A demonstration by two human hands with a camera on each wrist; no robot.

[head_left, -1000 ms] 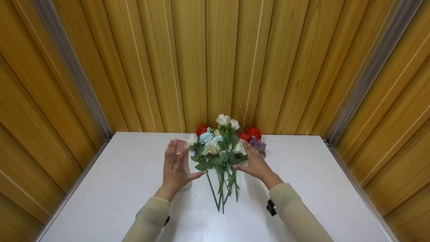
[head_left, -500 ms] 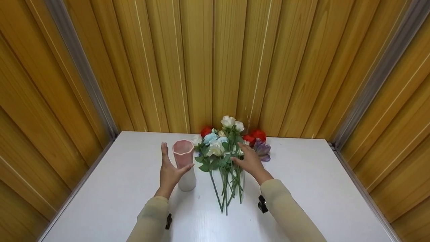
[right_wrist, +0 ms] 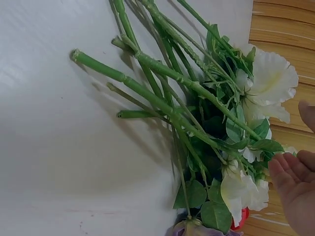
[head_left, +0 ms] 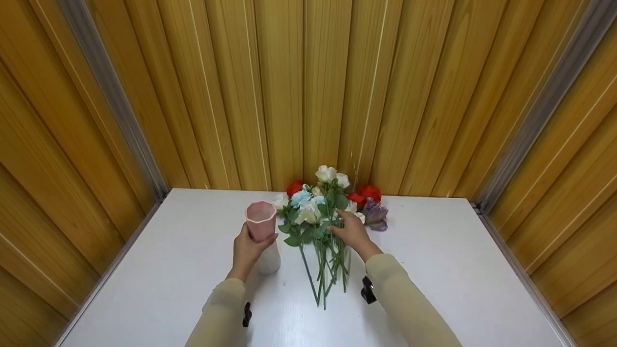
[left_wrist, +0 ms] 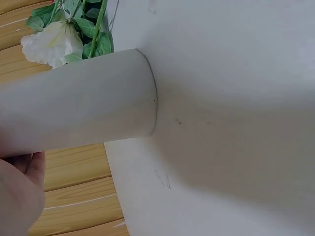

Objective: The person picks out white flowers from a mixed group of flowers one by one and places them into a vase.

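A tall vase (head_left: 261,231), pink in its upper part and white below, stands upright on the white table. My left hand (head_left: 244,253) grips it below the rim, thumb across the near side. In the left wrist view the smooth white lower part of the vase (left_wrist: 93,101) fills the left side, partly covering the fingers. Right of it lies a heap of flowers with green stems (head_left: 322,270). My right hand (head_left: 354,233) reaches over the stems just below the blooms. In the right wrist view its fingers (right_wrist: 290,172) are beside the leaves, thumb apart from them.
The heap has white roses (head_left: 326,173), a light blue flower (head_left: 301,198), red flowers (head_left: 370,193) and a purple flower (head_left: 375,214). Behind the table (head_left: 193,270) rises a wood-patterned wall (head_left: 279,96), with similar walls on both sides.
My left hand has gone from open beside the vase to gripping it. My right hand has drawn in a little to the left over the stems, its fingers closer together.
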